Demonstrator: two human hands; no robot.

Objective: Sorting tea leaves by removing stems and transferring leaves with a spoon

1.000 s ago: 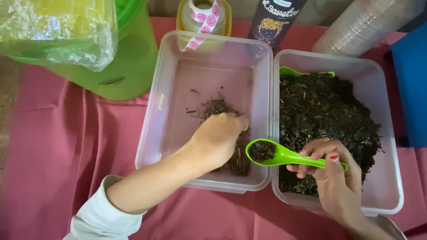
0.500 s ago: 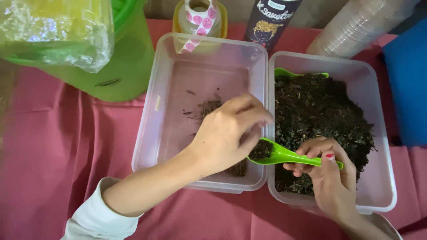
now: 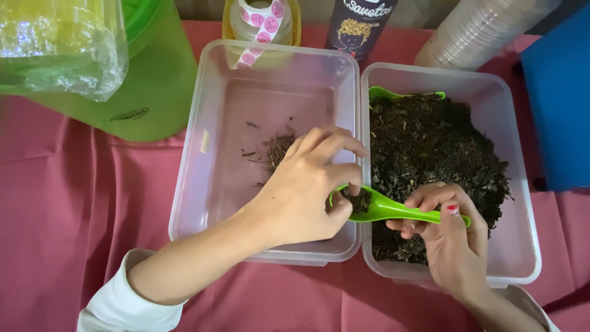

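My right hand (image 3: 452,237) grips the handle of a bright green plastic scoop (image 3: 393,211) whose bowl holds a little dark soil-like material. My left hand (image 3: 304,184) hovers over the left clear tub (image 3: 209,147), with its fingertips pinching into the scoop's bowl. That tub holds only a small scatter of dark bits (image 3: 276,149). The right clear tub (image 3: 522,246) is heaped with the dark material (image 3: 436,141), and a second green scoop (image 3: 384,93) lies at its far edge.
Both tubs stand side by side on a pink cloth (image 3: 67,209). A green container (image 3: 153,80) with a crumpled clear plastic bag (image 3: 58,43) sits at the far left. At the back are a sticker roll (image 3: 261,18), a dark bottle (image 3: 359,24) and stacked clear cups (image 3: 479,31). A blue object (image 3: 559,104) is at the right.
My left hand lifted from the bottom of the left tub and moved right to the scoop's bowl. My right hand with the scoop stayed almost still.
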